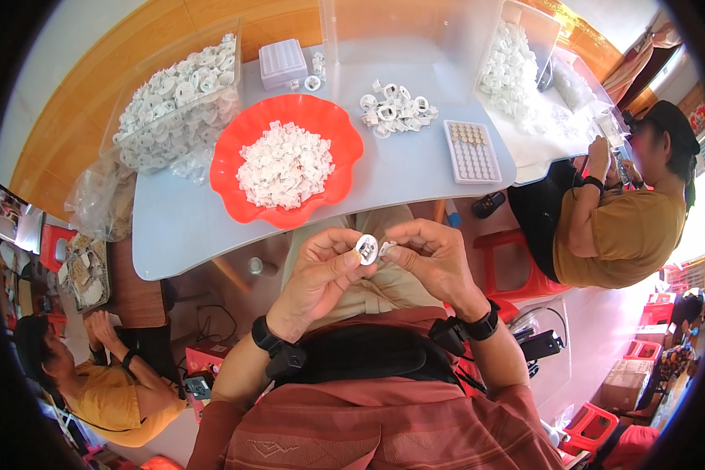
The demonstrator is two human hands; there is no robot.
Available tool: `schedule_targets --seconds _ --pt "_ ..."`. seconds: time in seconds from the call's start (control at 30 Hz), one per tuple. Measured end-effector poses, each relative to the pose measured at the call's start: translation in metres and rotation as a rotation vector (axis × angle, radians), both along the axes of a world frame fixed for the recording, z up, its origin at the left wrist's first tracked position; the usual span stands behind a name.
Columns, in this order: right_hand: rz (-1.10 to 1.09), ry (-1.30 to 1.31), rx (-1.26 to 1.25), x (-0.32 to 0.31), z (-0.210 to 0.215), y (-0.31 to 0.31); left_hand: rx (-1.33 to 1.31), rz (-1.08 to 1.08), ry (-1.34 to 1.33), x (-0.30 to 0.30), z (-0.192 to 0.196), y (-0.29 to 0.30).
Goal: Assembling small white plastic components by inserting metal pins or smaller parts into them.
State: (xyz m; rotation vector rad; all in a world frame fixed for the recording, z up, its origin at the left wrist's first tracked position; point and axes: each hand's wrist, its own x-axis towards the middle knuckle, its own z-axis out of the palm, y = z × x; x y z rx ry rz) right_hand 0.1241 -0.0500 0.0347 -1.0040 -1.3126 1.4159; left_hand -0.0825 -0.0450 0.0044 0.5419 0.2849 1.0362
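Note:
Over my lap, just off the table's front edge, my left hand (pixel 330 266) pinches a round white plastic ring part (pixel 366 249) with small metal pieces inside it. Close on its right, my right hand (pixel 427 254) holds a small white plastic piece (pixel 386 247) between thumb and fingertips, near the ring's edge. Whether the two parts touch, I cannot tell. In front of my hands a red scalloped bowl (pixel 225 168) carries a heap of small white plastic pieces (pixel 283 164). Farther back lies a loose pile of white ring parts (pixel 398 110).
The light blue table (pixel 180 227) also bears a tray of small round cells (pixel 472 153), a white box (pixel 283 63) and a clear bin of white parts (pixel 180 94). Another clear bin (pixel 517 66) stands back right. Co-workers sit at right (pixel 627 211) and lower left (pixel 110 384).

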Motion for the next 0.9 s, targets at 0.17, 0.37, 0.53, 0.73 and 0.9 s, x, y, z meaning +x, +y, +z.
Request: schedule_targets --seconds 0.17,0.37,0.53,0.73,0.9 --pt "-0.057 0.047 -0.035 0.000 0.004 -0.001 -0.002 -0.005 0.015 0.002 0.002 -0.001" --pt "-0.134 0.043 0.127 -0.001 0.007 -0.001 -0.006 -0.008 0.025 0.006 0.000 0.003" --pt "-0.124 -0.014 0.164 -0.003 0.008 -0.002 -0.010 0.001 0.066 0.012 0.001 0.005" --pt "-0.122 -0.119 0.180 -0.002 0.009 -0.003 0.008 -0.021 0.073 0.015 0.000 0.007" --pt "-0.101 -0.153 0.155 0.001 0.011 -0.004 0.018 -0.010 0.113 0.017 -0.001 0.007"
